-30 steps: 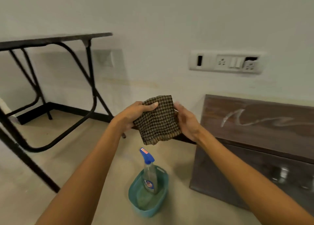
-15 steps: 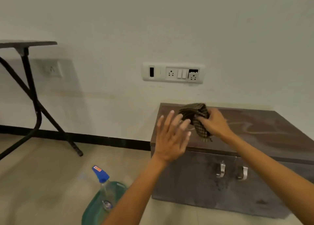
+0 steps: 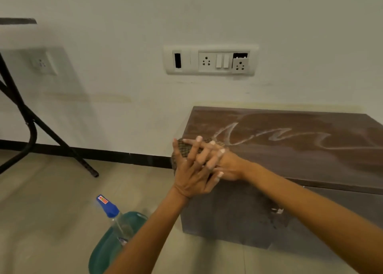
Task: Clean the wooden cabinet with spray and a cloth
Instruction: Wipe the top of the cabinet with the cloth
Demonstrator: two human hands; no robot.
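Observation:
A low dark wooden cabinet stands against the wall, with pale dusty streaks across its top. At its front left corner my right hand presses a brown checked cloth onto the top. The cloth is mostly covered. My left hand hovers just in front of the right one, overlapping it in view, fingers spread and holding nothing. A clear spray bottle with a blue nozzle stands in a green basin on the floor, below my left forearm.
A black folding table's legs stand at the left on the beige floor. A white switch and socket panel is on the wall above the cabinet. Metal handles show on the cabinet front.
My right hand has drawn the cloth from the back of the top to the front left corner. My left hand let go of the cloth earlier and is now over the right hand.

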